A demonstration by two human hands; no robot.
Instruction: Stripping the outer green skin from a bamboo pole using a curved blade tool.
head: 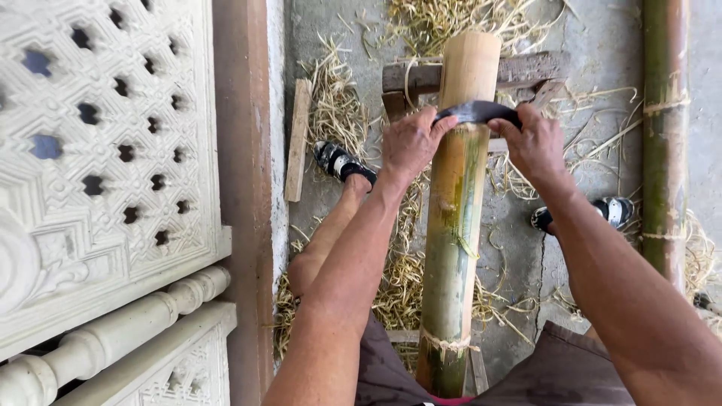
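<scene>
- Between the person's knees a bamboo pole (455, 225) leans away onto a wooden block (526, 71) on the floor.
- Its far stretch looks pale and scraped; the near stretch stays green, so I judge much skin is left to strip.
- Across the pole, where pale meets green, lies a dark curved blade (477, 113).
- Left hand (410, 143) closes on the blade's left end, right hand (534, 143) on its right end, the pole passing between both grips.
- Straw-like shavings (398, 282) litter the floor.
</scene>
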